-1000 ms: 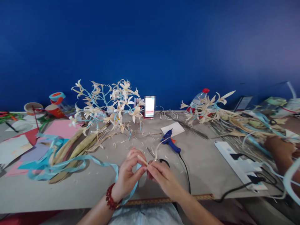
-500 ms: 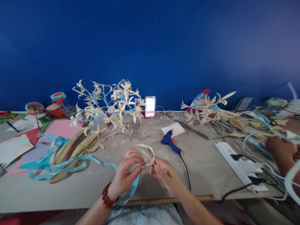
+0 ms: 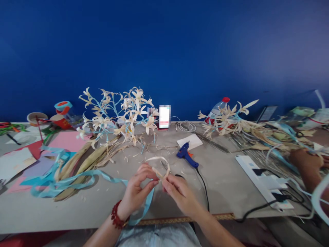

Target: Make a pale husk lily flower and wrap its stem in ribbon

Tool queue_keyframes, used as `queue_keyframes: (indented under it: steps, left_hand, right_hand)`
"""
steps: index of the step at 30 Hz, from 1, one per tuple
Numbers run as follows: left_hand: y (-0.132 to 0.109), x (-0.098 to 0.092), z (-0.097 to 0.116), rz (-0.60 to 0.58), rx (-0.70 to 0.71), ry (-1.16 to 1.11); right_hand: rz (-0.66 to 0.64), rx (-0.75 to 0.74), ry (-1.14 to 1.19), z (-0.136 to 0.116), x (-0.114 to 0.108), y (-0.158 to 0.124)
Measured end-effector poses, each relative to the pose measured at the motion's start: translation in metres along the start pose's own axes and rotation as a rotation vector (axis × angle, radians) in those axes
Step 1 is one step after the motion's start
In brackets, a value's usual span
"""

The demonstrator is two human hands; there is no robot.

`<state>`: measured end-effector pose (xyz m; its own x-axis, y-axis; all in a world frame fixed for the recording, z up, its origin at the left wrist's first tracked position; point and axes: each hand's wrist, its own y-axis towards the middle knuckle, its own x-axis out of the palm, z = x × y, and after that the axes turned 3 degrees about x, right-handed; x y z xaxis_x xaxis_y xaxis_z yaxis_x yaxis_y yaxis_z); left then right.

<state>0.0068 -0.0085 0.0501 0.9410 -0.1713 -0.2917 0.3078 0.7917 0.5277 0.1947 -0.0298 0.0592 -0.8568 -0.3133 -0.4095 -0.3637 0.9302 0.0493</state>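
A pair of bare hands bends a pale, narrow husk-like strip into a loop above the near middle of a grey desk. The fingers of the left hand, worn with a dark red beaded bracelet at the wrist, pinch the strip on one side, while the fingers of the right hand grip it on the other, thumbs close together but apart. A light blue ribbon winds across the desk and passes behind the left hand, showing again beside the wrist; whether those fingers also grasp it, one cannot tell. Scissors, partly hidden by the right hand, lie just beyond. Farther back, a blue glue gun rests with its nozzle on a white card, its black cord trailing toward the near edge. To the left, dried husks lie near sheets of coloured paper, and behind them cream flowers on light blue stems spread before a deep blue wall. To the right, a white power strip sits with plugs in it, and another person's hand reaches among more stems and ribbon near a red-capped bottle.
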Motion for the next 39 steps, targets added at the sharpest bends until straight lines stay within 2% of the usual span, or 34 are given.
queue_keyframes:
  steps: [7,13,17,22,28,32,35,39]
  left_hand:
    - [0.001,0.002,0.001,-0.008,0.022,0.033]
    - [0.001,0.001,0.003,-0.011,0.039,0.044]
    - [0.002,0.0,0.006,-0.028,0.061,0.027]
    - [0.001,-0.002,0.008,-0.088,0.105,0.008]
    - [0.0,-0.004,0.01,-0.103,0.11,0.035]
    - [-0.003,-0.005,0.003,-0.067,0.104,0.031]
    - [-0.004,-0.007,-0.001,-0.09,0.084,0.028]
    - [0.0,-0.01,0.006,-0.174,0.071,-0.056]
  right_hand:
    - [-0.011,-0.001,-0.186,-0.009,0.004,0.002]
    - [-0.013,0.007,-0.186,-0.01,0.002,0.002]
    - [-0.075,0.029,0.057,-0.002,0.004,0.004]
    - [-0.215,0.144,0.447,0.005,0.005,0.003]
    - [-0.292,0.308,0.701,0.002,0.004,-0.001]
    - [-0.313,0.343,0.823,0.002,0.002,-0.003]
    - [-0.309,0.341,0.8,0.002,-0.001,-0.004]
    - [-0.192,0.167,0.501,-0.002,-0.005,-0.005]
